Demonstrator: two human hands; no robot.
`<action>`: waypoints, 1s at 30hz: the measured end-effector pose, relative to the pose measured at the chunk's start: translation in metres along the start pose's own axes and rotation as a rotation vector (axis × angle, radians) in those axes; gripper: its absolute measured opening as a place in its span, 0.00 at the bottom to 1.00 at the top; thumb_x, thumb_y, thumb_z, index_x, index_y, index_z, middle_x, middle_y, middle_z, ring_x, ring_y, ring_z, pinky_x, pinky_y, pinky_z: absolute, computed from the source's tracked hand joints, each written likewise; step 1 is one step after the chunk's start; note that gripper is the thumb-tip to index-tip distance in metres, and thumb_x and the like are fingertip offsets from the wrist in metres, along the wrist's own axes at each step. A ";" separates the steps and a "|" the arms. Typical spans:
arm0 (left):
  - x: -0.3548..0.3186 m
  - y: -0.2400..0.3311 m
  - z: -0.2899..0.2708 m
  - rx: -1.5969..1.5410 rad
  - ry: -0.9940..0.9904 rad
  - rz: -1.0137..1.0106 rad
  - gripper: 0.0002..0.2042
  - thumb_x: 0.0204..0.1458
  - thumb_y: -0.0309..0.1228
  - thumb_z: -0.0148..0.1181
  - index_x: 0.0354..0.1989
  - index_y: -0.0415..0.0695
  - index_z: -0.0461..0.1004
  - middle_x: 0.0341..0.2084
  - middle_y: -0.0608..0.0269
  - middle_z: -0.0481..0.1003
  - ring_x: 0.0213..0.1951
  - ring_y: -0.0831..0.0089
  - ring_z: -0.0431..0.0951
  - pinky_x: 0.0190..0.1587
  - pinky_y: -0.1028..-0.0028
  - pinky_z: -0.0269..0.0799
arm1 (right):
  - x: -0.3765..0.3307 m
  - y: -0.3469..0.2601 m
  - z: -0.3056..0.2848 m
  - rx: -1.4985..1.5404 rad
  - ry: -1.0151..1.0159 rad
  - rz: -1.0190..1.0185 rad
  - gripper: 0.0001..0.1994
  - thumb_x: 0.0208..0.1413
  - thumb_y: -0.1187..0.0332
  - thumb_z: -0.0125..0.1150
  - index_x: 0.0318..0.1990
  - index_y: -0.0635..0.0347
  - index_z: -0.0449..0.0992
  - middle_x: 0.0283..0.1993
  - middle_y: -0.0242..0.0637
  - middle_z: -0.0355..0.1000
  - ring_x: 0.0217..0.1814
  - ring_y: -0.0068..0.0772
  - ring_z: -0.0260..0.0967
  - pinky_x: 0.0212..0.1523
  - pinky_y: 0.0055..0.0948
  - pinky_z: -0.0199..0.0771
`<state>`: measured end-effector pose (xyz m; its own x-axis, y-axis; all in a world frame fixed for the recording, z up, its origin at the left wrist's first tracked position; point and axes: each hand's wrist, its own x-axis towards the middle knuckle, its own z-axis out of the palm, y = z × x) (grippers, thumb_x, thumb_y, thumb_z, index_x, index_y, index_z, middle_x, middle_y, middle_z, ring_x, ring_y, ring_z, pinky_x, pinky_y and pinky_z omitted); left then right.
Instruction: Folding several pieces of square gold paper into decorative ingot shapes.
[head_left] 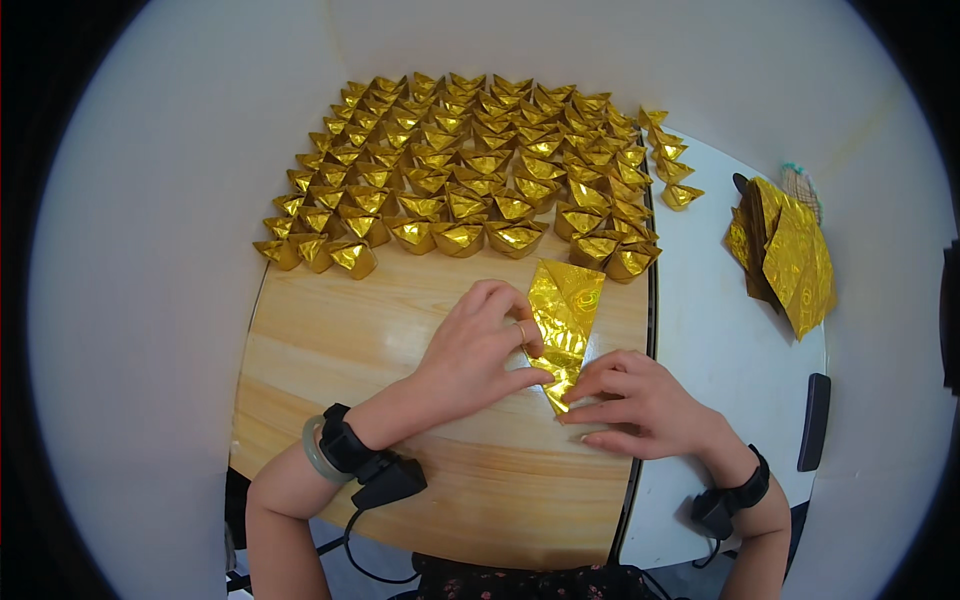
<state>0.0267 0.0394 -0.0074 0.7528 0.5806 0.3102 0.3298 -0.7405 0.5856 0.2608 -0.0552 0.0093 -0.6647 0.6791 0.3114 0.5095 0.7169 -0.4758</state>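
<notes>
Gold paper (563, 318) lies on the wood table (330, 340), both hands pressing it flat: left hand (478, 345) fingers curled, right hand (635, 400) fingers spread. It could tear or crease crooked if they slip

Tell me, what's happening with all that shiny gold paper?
A person is folding a sheet of gold paper on a round wooden table. The left hand and right hand press its lower end flat. Behind it sit rows of finished folded gold shapes, and a stack of unfolded gold sheets lies on the white table to the right.
</notes>
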 end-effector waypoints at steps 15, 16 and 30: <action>-0.006 -0.020 -0.005 -0.135 -0.282 0.099 0.08 0.45 0.28 0.67 0.34 0.55 0.83 0.54 0.69 0.71 0.61 0.60 0.63 0.67 0.58 0.49 | -0.015 0.013 0.003 -0.098 0.355 0.425 0.22 0.40 0.83 0.58 0.47 0.56 0.74 0.56 0.40 0.68 0.59 0.48 0.63 0.58 0.39 0.66; -0.006 -0.020 -0.005 -0.135 -0.281 0.098 0.08 0.45 0.28 0.67 0.34 0.55 0.83 0.54 0.69 0.71 0.61 0.60 0.63 0.67 0.58 0.49 | -0.015 0.013 0.000 -0.135 0.318 0.320 0.20 0.39 0.82 0.58 0.44 0.55 0.76 0.54 0.38 0.70 0.59 0.47 0.63 0.58 0.39 0.67; -0.002 -0.011 -0.011 -0.098 -0.159 0.108 0.10 0.41 0.30 0.70 0.35 0.50 0.83 0.35 0.68 0.70 0.48 0.63 0.65 0.54 0.66 0.62 | -0.012 0.011 -0.012 0.007 0.062 0.149 0.12 0.37 0.75 0.63 0.33 0.52 0.78 0.43 0.28 0.75 0.50 0.37 0.70 0.50 0.35 0.71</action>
<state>0.0148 0.0506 -0.0061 0.8637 0.4329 0.2579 0.1907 -0.7545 0.6280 0.2810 -0.0541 0.0102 -0.5467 0.7865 0.2874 0.5959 0.6065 -0.5264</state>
